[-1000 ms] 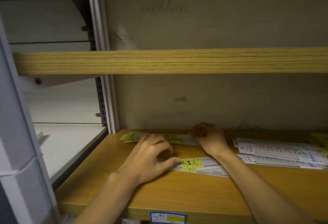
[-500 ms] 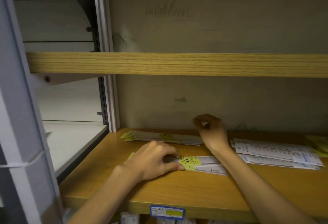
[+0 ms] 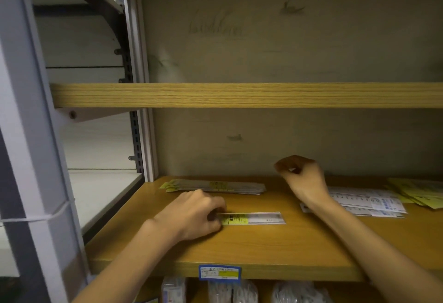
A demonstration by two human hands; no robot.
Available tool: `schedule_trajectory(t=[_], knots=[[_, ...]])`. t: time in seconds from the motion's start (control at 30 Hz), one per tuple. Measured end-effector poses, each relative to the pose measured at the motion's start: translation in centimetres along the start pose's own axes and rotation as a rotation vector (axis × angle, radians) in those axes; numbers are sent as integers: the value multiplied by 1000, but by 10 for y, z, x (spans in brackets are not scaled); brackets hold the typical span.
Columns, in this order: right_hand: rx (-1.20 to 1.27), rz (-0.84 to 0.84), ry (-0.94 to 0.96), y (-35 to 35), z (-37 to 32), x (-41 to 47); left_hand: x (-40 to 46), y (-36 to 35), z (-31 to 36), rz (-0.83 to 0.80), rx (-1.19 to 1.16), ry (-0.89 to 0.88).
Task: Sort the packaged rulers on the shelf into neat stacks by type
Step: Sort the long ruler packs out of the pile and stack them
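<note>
Here the left hand [image 3: 191, 216] pinches a packaged ruler [image 3: 254, 218], the right hand [image 3: 303, 179] curled empty; slick sleeves could slide, skewing stacks.

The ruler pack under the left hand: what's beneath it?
The left hand grips the ruler pack, which lies flat on the bare wooden shelf. Its left end is hidden by the fingers, so anything under there cannot be seen.
</note>
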State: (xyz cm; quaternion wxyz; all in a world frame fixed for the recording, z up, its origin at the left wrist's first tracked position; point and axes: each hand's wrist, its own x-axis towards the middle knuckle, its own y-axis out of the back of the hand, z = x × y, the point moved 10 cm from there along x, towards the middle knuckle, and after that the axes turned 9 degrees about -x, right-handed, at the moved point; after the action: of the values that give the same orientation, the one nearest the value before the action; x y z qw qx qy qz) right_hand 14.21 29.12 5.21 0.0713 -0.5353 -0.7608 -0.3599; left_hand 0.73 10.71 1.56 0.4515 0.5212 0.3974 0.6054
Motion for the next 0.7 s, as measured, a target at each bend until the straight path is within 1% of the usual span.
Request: schedule_trajectory(t=[0.07, 0.13, 0.23, 0.3, 0.37, 0.43, 0.5, 0.6, 0.7], knots=[[-9, -8, -20, 2, 4, -2, 0, 4, 2, 33, 31, 2], [-18, -31, -24, 4, 3, -7, -1, 12, 1, 107, 69, 13], [1, -85, -56, 5, -2, -17, -3, 33, 9, 319, 178, -54], [29, -153, -126, 3, -6, -24, -7, 48, 17, 476, 217, -98], [79, -254, -233, -2, -8, -33, -9, 56, 24, 553, 244, -123], [220, -352, -339, -11, -10, -42, -10, 58, 29, 580, 248, -135], [392, -399, -398, -19, -14, -48, -11, 58, 31, 589, 242, -138], [494, -360, -403, -20, -13, -50, -13, 56, 34, 586, 239, -137], [452, -289, -399, -15, -4, -47, -18, 58, 36, 627, 235, -154]])
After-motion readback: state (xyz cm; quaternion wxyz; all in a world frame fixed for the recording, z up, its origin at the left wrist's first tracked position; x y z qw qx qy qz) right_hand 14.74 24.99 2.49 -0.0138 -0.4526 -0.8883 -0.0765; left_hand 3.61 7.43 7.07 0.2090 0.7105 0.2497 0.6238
